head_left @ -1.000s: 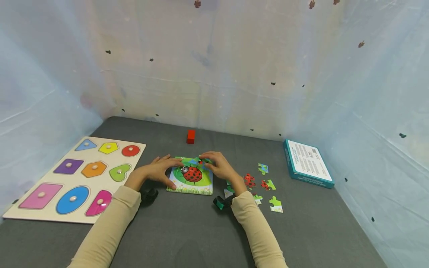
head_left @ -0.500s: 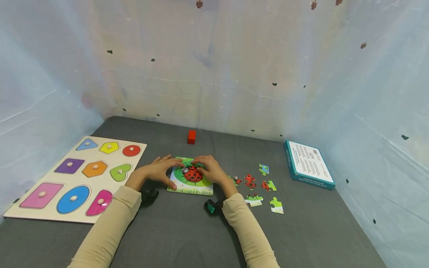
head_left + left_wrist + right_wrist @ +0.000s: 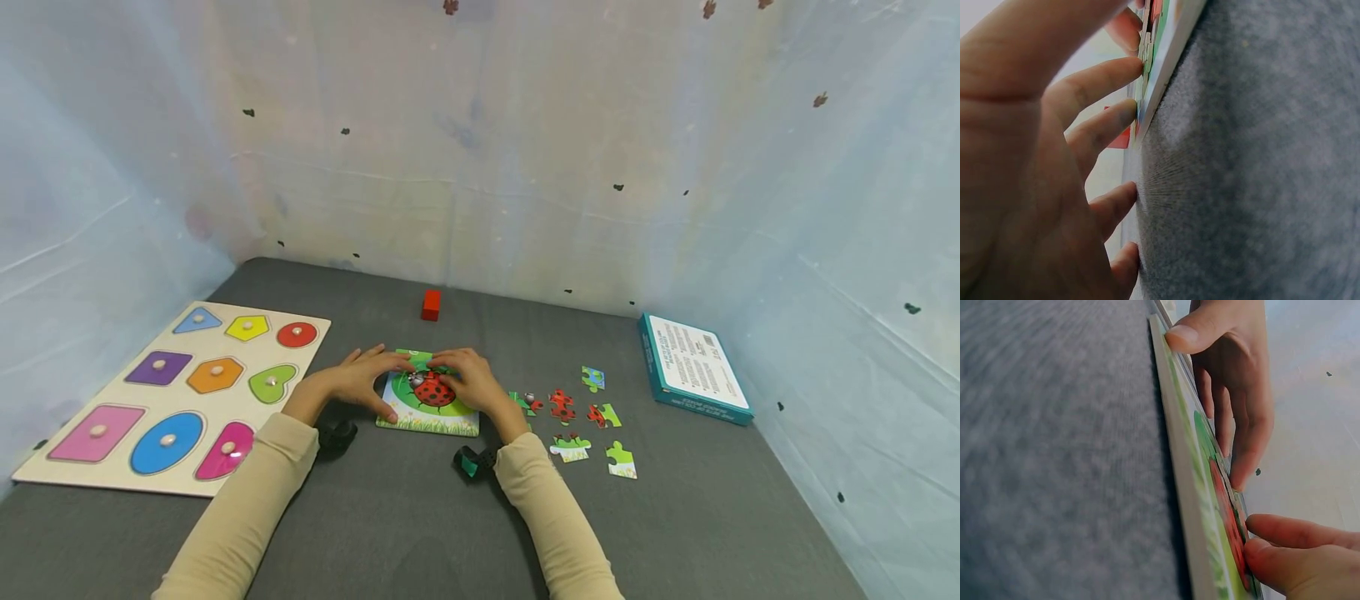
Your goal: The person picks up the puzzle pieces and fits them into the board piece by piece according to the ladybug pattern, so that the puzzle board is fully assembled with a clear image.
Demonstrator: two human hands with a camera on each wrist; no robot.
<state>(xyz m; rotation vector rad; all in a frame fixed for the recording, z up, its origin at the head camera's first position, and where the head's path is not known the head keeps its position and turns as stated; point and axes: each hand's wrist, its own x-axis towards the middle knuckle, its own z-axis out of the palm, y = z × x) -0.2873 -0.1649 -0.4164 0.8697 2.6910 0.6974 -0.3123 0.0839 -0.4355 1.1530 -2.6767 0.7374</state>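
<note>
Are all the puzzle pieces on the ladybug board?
No, several loose puzzle pieces lie on the gray table, to the right of the ladybug board.

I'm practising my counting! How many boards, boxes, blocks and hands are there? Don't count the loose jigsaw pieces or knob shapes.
Boards: 2 (ladybug board, knob board)
Boxes: 1 (teal box)
Blocks: 1 (red block)
Hands: 2 (left hand, right hand)
Total: 6
</note>
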